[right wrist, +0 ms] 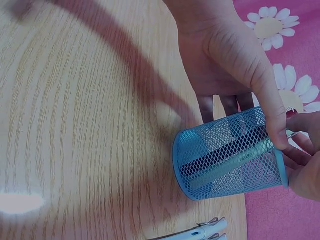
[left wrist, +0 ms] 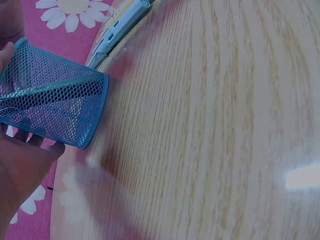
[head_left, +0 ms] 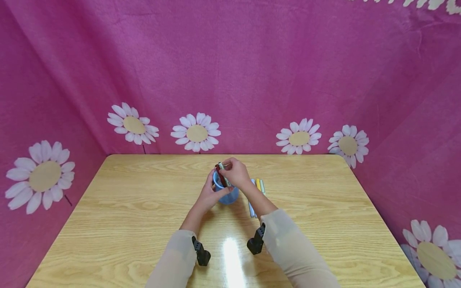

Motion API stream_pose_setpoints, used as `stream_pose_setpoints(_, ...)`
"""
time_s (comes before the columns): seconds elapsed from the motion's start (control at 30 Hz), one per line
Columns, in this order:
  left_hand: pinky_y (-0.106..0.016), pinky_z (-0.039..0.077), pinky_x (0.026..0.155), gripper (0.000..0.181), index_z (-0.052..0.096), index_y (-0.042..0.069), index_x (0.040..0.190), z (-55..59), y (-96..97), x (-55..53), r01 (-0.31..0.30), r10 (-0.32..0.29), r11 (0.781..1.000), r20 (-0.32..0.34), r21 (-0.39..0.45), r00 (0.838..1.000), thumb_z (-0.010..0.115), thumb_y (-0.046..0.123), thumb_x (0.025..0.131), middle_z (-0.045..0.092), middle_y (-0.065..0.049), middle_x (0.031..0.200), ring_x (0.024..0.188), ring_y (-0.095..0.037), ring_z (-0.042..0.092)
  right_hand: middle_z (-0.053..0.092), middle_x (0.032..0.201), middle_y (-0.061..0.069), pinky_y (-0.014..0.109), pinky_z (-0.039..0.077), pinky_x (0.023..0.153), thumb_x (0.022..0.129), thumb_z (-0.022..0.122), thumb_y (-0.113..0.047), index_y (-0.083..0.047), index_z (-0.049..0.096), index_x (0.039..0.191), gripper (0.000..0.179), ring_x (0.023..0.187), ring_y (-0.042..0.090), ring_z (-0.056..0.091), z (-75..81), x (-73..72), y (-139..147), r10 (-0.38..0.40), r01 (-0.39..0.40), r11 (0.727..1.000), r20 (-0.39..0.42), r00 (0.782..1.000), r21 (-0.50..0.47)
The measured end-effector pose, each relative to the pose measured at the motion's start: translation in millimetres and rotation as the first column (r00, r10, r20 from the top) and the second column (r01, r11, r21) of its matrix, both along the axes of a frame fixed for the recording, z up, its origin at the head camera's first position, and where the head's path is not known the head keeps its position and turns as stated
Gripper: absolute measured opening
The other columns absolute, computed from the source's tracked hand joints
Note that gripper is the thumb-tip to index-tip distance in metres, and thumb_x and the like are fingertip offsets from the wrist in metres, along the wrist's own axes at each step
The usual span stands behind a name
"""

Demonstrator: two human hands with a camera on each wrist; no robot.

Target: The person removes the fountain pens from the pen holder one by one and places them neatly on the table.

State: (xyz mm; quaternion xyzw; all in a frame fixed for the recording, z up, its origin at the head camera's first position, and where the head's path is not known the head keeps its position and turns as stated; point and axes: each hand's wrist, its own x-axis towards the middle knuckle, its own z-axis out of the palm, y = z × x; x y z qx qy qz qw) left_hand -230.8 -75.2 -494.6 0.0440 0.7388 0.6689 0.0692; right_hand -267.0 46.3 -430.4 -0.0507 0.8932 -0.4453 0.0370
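Wood-grain worktop (head_left: 126, 224); left hand (head_left: 208, 194) has its grip round the blue mesh cup (head_left: 229, 197); right hand (head_left: 235, 172) pinches pens (head_left: 221, 176) at its mouth; looks like sliding them in or out, direction unclear; next move probably needs cup held steady; pink curtain (head_left: 245, 80) behind.

Loose pens (head_left: 258, 185) partly hidden behind right forearm (head_left: 261, 202), right hand (right wrist: 306, 172) cropped by the right-wrist view's edge
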Motion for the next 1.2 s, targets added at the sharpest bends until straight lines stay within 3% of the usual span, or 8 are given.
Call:
stream_pose_setpoints(0.63, -0.053, 0.03, 0.111, 0.086, 0.014, 0.022, 0.149, 3.0, 2.4, 3.5, -0.013, 0.013, 1.0, 0.011, -0.018, 1.0, 0.07, 0.022, 0.084, 0.024, -0.01, 0.154, 0.14, -0.034, 0.025, 0.066, 0.101, 0.013, 0.035, 0.053, 0.081, 0.088, 0.064, -0.018, -0.003, 0.062, 0.111, 0.028, 0.096, 0.024, 0.061, 3.9, 3.2, 3.4, 0.036, -0.036, 0.999, 0.015, 0.999, 0.028)
stream_pose_setpoints(0.97, -0.058, 0.027, 0.11, 0.082, 0.02, 0.025, 0.147, 1.4, 1.3, 3.2, -0.015, 0.015, 1.0, 0.004, -0.013, 1.0, 0.07, 0.021, 0.082, 0.026, -0.01, 0.152, 0.14, -0.036, 0.025, 0.067, 0.102, 0.016, 0.036, 0.053, 0.082, 0.086, 0.065, -0.018, -0.002, 0.061, 0.113, 0.031, 0.098, 0.027, 0.063, 5.0, 0.7, 11.1, 0.003, -0.002, 1.0, -0.048, 0.999, 0.009)
stream_pose_setpoints(1.17, -0.057, 0.027, 0.111, 0.081, 0.021, 0.025, 0.146, 1.3, 1.7, 3.0, -0.018, 0.018, 1.0, 0.002, -0.02, 1.0, 0.07, 0.021, 0.083, 0.027, -0.009, 0.152, 0.14, -0.036, 0.025, 0.067, 0.104, 0.016, 0.035, 0.054, 0.079, 0.087, 0.065, -0.019, -0.001, 0.061, 0.115, 0.033, 0.098, 0.027, 0.063, 7.9, -0.7, 16.0, -0.019, 0.018, 0.999, -0.046, 0.999, -0.027)
stream_pose_setpoints(1.2, -0.057, 0.027, 0.111, 0.081, 0.02, 0.024, 0.147, 5.7, 1.6, 5.1, -0.012, 0.012, 1.0, 0.006, -0.018, 1.0, 0.07, 0.021, 0.083, 0.026, -0.011, 0.152, 0.14, -0.036, 0.024, 0.067, 0.104, 0.016, 0.035, 0.054, 0.079, 0.087, 0.065, -0.019, -0.001, 0.06, 0.115, 0.034, 0.098, 0.027, 0.063, 9.0, -0.9, 16.8, -0.022, 0.021, 0.999, -0.046, 0.999, -0.036)
